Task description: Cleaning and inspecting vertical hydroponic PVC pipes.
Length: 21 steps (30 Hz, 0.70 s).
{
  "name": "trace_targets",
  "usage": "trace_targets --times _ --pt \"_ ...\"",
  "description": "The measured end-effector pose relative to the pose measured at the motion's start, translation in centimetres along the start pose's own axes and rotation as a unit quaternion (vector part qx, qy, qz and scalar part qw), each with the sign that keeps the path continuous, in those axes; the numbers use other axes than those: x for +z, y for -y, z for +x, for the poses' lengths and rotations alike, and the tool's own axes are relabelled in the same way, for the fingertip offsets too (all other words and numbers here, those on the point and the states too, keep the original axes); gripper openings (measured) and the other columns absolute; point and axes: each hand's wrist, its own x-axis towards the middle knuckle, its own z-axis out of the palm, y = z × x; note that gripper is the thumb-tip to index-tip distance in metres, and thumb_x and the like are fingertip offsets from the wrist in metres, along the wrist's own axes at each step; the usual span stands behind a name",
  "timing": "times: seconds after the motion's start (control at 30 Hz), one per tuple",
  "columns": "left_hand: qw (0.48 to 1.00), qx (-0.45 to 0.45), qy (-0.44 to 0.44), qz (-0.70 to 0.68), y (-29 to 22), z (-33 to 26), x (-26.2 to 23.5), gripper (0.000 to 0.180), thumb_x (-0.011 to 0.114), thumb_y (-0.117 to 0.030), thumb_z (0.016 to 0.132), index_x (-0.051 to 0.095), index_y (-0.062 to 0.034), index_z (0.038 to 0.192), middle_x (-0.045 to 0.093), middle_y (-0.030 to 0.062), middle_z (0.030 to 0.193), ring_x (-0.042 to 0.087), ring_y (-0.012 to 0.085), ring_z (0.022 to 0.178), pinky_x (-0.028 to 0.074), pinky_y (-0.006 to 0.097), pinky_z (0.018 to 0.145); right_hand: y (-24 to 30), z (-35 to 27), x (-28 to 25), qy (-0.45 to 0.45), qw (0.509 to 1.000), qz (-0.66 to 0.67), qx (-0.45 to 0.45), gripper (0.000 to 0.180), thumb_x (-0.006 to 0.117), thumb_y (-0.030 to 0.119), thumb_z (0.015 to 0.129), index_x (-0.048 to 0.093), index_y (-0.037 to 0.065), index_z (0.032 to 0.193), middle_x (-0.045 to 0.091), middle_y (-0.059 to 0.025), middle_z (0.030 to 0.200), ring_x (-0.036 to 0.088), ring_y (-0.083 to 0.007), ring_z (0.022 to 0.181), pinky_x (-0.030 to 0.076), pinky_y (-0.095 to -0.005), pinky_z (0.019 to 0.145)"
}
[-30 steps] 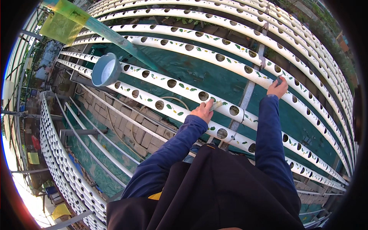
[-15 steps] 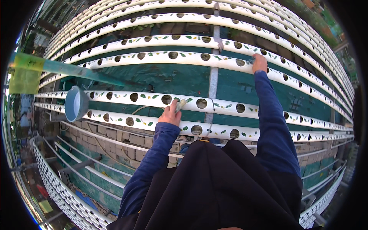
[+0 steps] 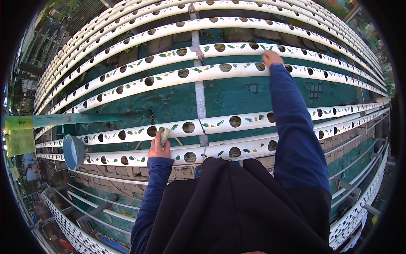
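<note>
My left hand [image 3: 159, 147] is closed around a pale, whitish-green piece [image 3: 165, 135] that looks soft; its kind is not clear. That hand rests by a hole in a white pipe [image 3: 220, 123], the second row from me. Farther off to the right, my right hand [image 3: 272, 58] reaches over another white pipe [image 3: 249, 69]. Its fingers are bent together near the gap to the pipe behind [image 3: 234, 48]. Whatever lies between them is blurred and too small to name. Round holes and green and yellow leaf-shaped marks run along these pipes.
A blue-grey bucket [image 3: 74, 152] stands at the left end of the near pipes. A grey metal crossbar [image 3: 200, 99] runs beneath the rows. Green sheeting [image 3: 237, 99] lies below. At the left, a greenish beam [image 3: 97, 118] juts inward beside a yellow sheet [image 3: 20, 142].
The view has swung, so the pipes and bucket sit lower and farther left. My right hand has moved rightward along the pipes. My left hand stays near the same hole, still holding the pale piece.
</note>
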Motion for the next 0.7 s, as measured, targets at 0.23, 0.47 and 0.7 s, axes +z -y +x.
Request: trace_targets --times 0.23,0.47,0.7 --pt "1.0 -0.005 -0.007 0.006 -0.6 -0.2 -0.1 0.042 0.061 -0.015 0.08 0.052 -0.0204 0.12 0.062 0.0126 0.096 0.063 0.0317 0.079 0.051 0.039 0.067 5.1 -5.0 1.4 -0.208 0.97 0.096 0.085 0.027 0.059 0.018 0.075 0.054 0.008 0.099 0.052 -0.017 0.098 0.049 -0.0351 0.095 0.041 -0.0454 0.083" --pt "1.0 -0.007 -0.011 0.009 -1.4 -0.3 -0.2 0.037 0.058 -0.014 0.082 0.052 -0.0168 0.119 0.062 0.0168 0.102 0.062 0.0358 0.087 0.051 0.04 0.072 5.4 -8.2 0.6 -0.362 0.813 0.248 0.383 0.042 0.062 -0.008 0.068 0.049 0.007 0.105 0.044 -0.0191 0.108 0.046 -0.0338 0.105 0.04 -0.0434 0.09" --pt "0.998 0.035 -0.048 0.019 -0.8 0.0 0.3 0.04 0.06 -0.014 0.081 0.053 -0.0179 0.119 0.063 0.0142 0.097 0.063 0.0324 0.083 0.051 0.039 0.071 6.0 -6.5 6.6 -0.171 0.21 0.861 0.43 0.035 0.038 0.03 0.093 0.047 0.013 0.123 0.052 -0.0138 0.124 0.056 -0.03 0.106 0.048 -0.051 0.086"
